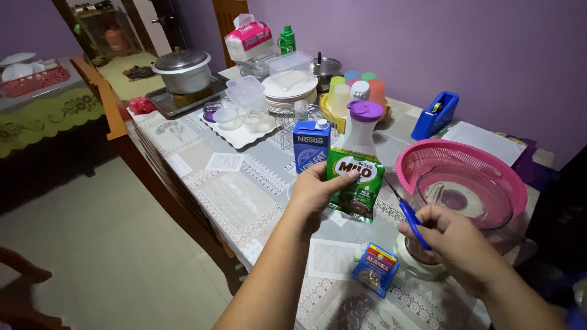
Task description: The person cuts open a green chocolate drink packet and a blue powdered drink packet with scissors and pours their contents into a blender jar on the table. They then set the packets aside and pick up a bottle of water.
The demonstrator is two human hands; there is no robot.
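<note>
Sachet [355,183] handling is the step in hand: your left hand [315,192] holds the green powder sachet upright above the table [232,201], while your right hand [449,235] carries the blue-handled scissors [411,219]. Judged from this posture, the sachet is presented for cutting and the cut itself is not yet made; the top edge appears intact.

Left hand state: fingers closed on the sachet. The thumb lies across the front face near the upper left corner, and the remaining fingers wrap behind, out of view. The sachet hangs below and to the right of that grip, with its lower end free.

Right hand state: fingers closed around the scissor handles. The blades point up and to the left, toward the sachet, with the tips just beside its right edge. Whether the blades are parted cannot be told.

The next move calls for bringing the blades to the upper part of the sachet, clear of your left thumb, and keeping the sachet upright so the powder stays low.

Note the surroundings. A blue milk carton [311,145] and a bottle with a purple lid [362,125] stand directly behind the sachet. A pink basket [465,177] sits to the right, and a small blue box [375,269] lies on the table below your hands.
</note>
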